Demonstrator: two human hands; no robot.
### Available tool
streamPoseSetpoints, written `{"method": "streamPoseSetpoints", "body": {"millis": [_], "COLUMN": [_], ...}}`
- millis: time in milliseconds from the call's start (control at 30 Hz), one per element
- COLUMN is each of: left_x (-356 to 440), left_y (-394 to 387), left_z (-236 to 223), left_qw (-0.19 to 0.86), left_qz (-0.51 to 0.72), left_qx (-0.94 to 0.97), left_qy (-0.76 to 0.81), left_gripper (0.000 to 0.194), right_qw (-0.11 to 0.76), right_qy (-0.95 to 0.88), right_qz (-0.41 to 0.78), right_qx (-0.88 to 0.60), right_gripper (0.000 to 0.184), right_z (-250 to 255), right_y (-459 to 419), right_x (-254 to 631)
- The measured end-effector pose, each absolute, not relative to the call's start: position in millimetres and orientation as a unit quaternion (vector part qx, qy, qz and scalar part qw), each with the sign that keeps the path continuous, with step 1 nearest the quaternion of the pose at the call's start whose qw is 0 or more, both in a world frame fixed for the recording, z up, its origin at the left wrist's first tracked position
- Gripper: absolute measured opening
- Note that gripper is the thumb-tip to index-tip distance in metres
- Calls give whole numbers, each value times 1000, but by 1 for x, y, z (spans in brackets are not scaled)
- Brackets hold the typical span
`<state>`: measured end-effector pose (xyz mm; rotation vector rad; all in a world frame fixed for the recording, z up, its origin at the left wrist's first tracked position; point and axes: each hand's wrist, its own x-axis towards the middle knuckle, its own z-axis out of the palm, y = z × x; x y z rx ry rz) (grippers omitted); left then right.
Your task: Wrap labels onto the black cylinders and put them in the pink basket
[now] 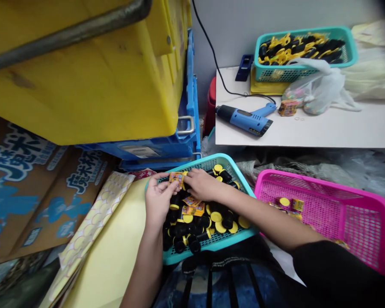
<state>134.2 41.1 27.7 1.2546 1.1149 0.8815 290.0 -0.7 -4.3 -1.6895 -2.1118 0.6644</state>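
My left hand (158, 194) pinches a small orange printed wrapper (176, 177) between thumb and fingers. Right beside it is my right hand (200, 184), its fingers curled in close to the wrapper's edge; a bit of yellow shows at the fingertips, but what they grip is hidden. Both hands are over a turquoise basket (208, 250) on my lap. Inside lie many small black bottles with yellow caps (194, 244). More flat orange wrappers (194, 208) rest on top of the bottles, just below my hands.
To the right stands a pink basket (359, 205) with a few wrapped pieces. A white table (333, 132) holds a blue heat gun (250, 119), a second turquoise basket (308, 76) of black and yellow parts, and a plastic bag (324, 85). A yellow crate (115, 85) overhangs at left.
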Motion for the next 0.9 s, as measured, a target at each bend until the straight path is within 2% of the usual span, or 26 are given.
{"method": "streamPoseSetpoints", "body": {"millis": [67, 133, 233, 333, 500, 733, 900], "left_x": [132, 130, 129, 130, 133, 138, 141], "left_y": [40, 38, 34, 31, 27, 22, 19], "left_z": [27, 25, 19, 14, 13, 10, 16], "left_qw": [596, 600, 589, 582, 585, 589, 553], "left_qz": [364, 351, 339, 323, 318, 370, 363], "left_qx": [538, 542, 552, 568, 594, 573, 625], "left_qy": [472, 472, 483, 484, 452, 434, 413], "left_gripper": [37, 32, 31, 33, 32, 32, 25], "right_qw": [257, 388, 559, 635, 654, 598, 585], "right_qy": [-690, -570, -383, -287, -219, -275, -312], "right_qz": [261, 341, 479, 546, 602, 596, 578], "right_qx": [-624, -639, -558, -465, -403, -460, -476], "right_gripper": [35, 32, 36, 44, 41, 42, 41], "right_z": [2, 4, 6, 11, 22, 17, 12], "right_y": [-11, -23, -39, -50, -55, -54, -58], "right_x": [303, 317, 331, 335, 329, 328, 330]}}
